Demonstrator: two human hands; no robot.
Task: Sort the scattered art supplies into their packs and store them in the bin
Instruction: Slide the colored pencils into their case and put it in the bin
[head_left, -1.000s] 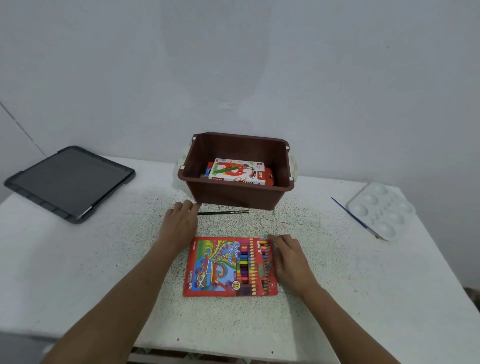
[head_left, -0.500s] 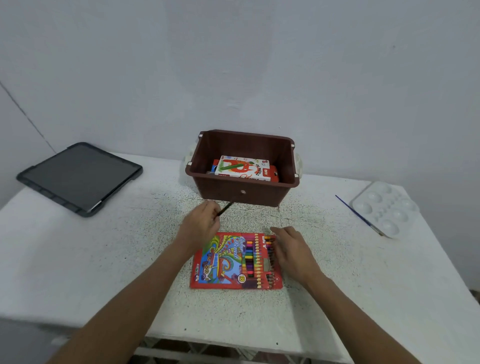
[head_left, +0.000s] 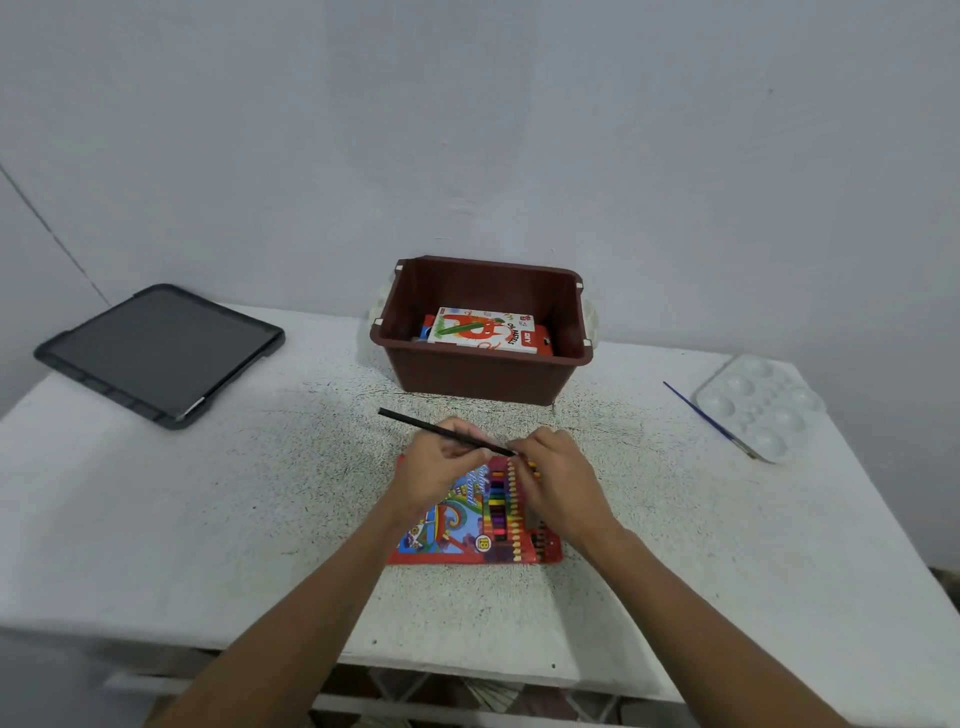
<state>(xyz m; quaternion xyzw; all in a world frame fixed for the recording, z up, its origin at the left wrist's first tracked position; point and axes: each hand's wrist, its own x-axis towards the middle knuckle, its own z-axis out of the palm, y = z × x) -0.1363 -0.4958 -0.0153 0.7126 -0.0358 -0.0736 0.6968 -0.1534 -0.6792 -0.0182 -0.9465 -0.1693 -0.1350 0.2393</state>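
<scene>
A red pack of colour pencils (head_left: 467, 519) lies flat on the white table in front of me. My left hand (head_left: 436, 467) pinches a black pencil (head_left: 415, 423) above the pack's top edge, its free end pointing up and left. My right hand (head_left: 558, 480) rests on the pack's right side, fingers curled at the pack's top near the pencil's other end. Behind stands the brown bin (head_left: 483, 374), holding a white and red oil pastels box (head_left: 485, 332).
A dark tablet (head_left: 158, 353) lies at the table's far left. At the far right sit a white paint palette (head_left: 761, 405) and a blue paintbrush (head_left: 709, 418). The table's front edge (head_left: 467, 670) runs close under my forearms.
My left hand picked the black pencil up from the table in front of the bin and carried it over the pack's top. My right hand slid up to meet it.
</scene>
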